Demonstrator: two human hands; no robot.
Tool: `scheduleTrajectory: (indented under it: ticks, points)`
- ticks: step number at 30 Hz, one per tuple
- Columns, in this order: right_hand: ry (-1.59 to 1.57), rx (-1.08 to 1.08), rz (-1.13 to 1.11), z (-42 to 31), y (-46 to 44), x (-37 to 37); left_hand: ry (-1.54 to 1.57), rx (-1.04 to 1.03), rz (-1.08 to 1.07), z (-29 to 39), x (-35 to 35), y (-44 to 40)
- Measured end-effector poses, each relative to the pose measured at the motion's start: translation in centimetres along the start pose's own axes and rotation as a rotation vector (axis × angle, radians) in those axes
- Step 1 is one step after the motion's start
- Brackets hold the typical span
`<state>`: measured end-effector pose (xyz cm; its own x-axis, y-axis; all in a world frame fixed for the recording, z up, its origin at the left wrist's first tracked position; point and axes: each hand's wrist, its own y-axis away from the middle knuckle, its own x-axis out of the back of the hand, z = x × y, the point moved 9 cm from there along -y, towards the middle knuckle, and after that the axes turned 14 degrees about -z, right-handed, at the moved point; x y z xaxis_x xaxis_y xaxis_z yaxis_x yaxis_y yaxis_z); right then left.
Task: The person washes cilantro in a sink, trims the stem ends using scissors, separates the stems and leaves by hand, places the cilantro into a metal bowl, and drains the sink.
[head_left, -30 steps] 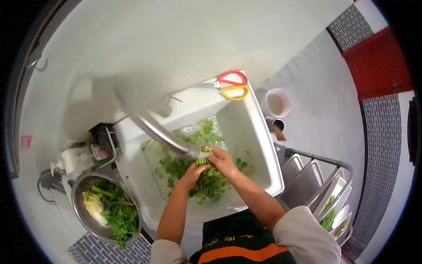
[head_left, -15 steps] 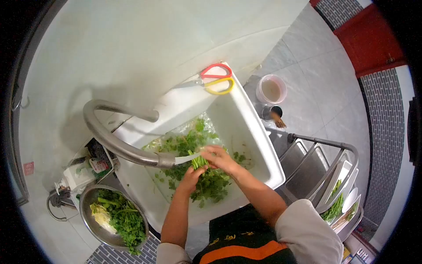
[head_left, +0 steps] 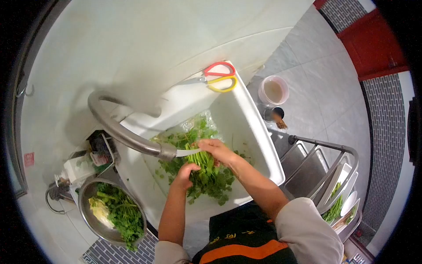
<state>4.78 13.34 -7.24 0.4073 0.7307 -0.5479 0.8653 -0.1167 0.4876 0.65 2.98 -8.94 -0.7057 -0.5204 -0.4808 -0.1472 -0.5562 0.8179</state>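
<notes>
Greens [head_left: 210, 178] are mid-frame, inside the white sink [head_left: 247, 132]. The left hand [head_left: 184, 176] curls loosely around them. The right hand [head_left: 216, 151] bends at the stems; I can't tell its grip. Bare sink lies right; the tap [head_left: 167, 152] comes close from the left. Grey floor [head_left: 307, 83] fills upper right.

Looks smooth, hard and glossy, like glazed ceramic, in the white rectangular sink [head_left: 259, 132]. Crinkles with bright glints, like clear plastic film, in the see-through sheet [head_left: 209, 118] inside. Gleams softly as brushed metal along the curved grey tap [head_left: 125, 135]. Reads as shiny, smooth steel on the round silver bowl [head_left: 88, 224], as metal with smooth plastic grips on the red-and-yellow-handled scissors [head_left: 202, 79]. Appears as thin plastic in the pale pink round bucket [head_left: 285, 91]. Falls in soft, matt cloth at the off-white sleeve [head_left: 310, 224] and the dark, orange-banded apron [head_left: 239, 220].
</notes>
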Motion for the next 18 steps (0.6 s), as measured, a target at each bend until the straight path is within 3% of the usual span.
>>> scheduleTrajectory:
  ticks: [4, 7, 10, 12, 13, 15, 16, 18]
  points:
    - [-0.313, 0.107, 0.063, 1.1, -1.0, 0.6, 0.18, -0.037, -0.185, -0.7, 0.1, -1.3]
    - [-0.14, -0.012, -0.007, 0.5, 0.0, 0.0, 0.127, -0.031, -0.178, -0.6, -0.1, -1.4]
    - [0.106, -0.015, 0.178, 0.8, 0.5, 1.8, -0.095, -0.137, -0.09, 1.7, -1.6, -0.1]
    - [0.464, 0.557, 0.384, -2.4, 1.7, 2.8, -0.179, -0.057, 0.04, 2.5, -2.2, 1.5]
    - [0.465, 0.555, 0.383, -3.0, 2.1, 2.4, -0.176, -0.058, 0.04, 1.8, -1.3, 0.8]
    - [1.186, 0.704, 0.38, -5.8, 3.7, -2.0, -0.322, -0.138, 0.067, 1.5, 0.6, -0.6]
    - [1.186, 0.704, 0.379, -5.8, 3.7, -2.0, -0.322, -0.139, 0.067, 1.4, 0.7, -0.6]
    - [0.906, 0.417, 0.232, -3.8, 1.4, -0.7, -0.208, -0.07, -0.015, 0.8, 0.2, -0.4]
